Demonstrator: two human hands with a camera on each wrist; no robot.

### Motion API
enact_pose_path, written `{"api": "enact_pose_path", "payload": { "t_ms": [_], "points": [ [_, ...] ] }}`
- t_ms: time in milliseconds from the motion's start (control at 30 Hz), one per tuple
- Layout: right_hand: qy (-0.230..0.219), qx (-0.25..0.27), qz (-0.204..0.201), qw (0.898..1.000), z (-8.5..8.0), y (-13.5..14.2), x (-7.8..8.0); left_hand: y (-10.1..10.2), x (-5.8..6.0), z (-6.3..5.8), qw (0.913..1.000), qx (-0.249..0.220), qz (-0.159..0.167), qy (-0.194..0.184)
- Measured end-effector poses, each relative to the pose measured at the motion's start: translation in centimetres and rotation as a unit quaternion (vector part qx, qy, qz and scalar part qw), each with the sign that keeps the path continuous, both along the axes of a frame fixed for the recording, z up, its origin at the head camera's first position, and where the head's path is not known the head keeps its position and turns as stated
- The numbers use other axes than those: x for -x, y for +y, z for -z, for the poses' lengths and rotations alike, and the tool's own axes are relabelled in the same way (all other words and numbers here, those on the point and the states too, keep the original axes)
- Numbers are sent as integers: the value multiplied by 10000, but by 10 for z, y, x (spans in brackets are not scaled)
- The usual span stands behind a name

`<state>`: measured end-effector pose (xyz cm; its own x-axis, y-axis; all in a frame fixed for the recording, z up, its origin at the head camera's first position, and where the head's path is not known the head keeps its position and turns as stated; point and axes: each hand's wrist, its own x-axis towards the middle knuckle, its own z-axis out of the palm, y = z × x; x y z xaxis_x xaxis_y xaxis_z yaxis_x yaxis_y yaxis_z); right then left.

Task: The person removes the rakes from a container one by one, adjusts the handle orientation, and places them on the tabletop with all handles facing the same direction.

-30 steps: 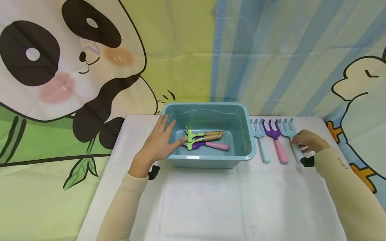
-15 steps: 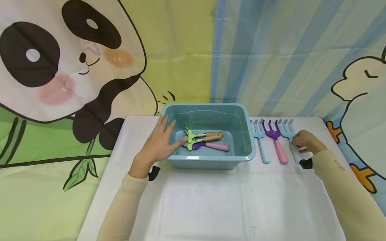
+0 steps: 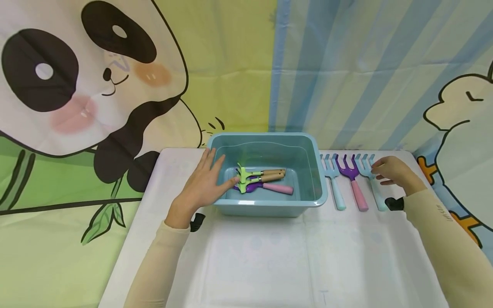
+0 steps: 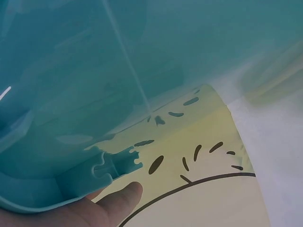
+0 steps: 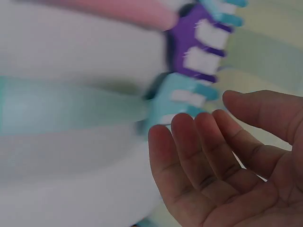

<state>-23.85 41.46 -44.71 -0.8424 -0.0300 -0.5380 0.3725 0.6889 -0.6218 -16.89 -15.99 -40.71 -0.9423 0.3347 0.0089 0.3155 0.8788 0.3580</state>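
Observation:
My left hand [image 3: 202,182] rests on the left rim of a blue plastic bin [image 3: 265,203], fingers spread and thumb pointing inward. In the bin lie two small green garden tools with wooden handles [image 3: 272,176] and a purple one with a pink handle [image 3: 278,188]. At the right, my right hand [image 3: 393,172] hovers by the tines of a light-blue hand fork [image 3: 377,196], overlapping it in the head view. The right wrist view shows its fingers [image 5: 189,156] loosely bent and holding nothing, beside the fork's blue head [image 5: 173,97].
Left of that fork lie a purple hand fork with a pink handle [image 3: 359,196] and another light-blue fork [image 3: 337,193], side by side on the white table [image 3: 262,261]. A printed cloth [image 3: 231,77] hangs close behind the table.
My right hand has come away from the rightmost fork's handle and shifted up toward its tines. The fork stays put on the table, and my left hand stays on the bin rim.

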Motion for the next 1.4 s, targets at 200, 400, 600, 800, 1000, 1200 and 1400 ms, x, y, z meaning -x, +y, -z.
{"api": "enact_pose_path", "payload": {
  "t_ms": [200,400,600,800,1000,1200,1400],
  "points": [
    [822,48,-609,9947,-44,-38,-3,-1,-1,0,10000,-1,-19,10],
    [1384,0,-1181,9833,-86,-81,-8,0,-1,0,10000,-26,-13,-4],
    [1809,-158,-1604,9702,-120,-122,-17,1,0,0,10000,-26,2,21],
    [1926,-44,-2008,9605,-151,-168,-24,0,-1,0,10000,-46,-17,-3],
    [1825,310,-2501,9504,-159,-212,-14,0,0,1,10000,-61,-13,-16],
    [1590,338,-3253,9316,-144,-247,7,0,1,1,10000,-25,-23,-29],
    [1718,209,-3959,9018,-121,-280,21,-1,0,0,10000,-17,-45,-82]
  ]
}}
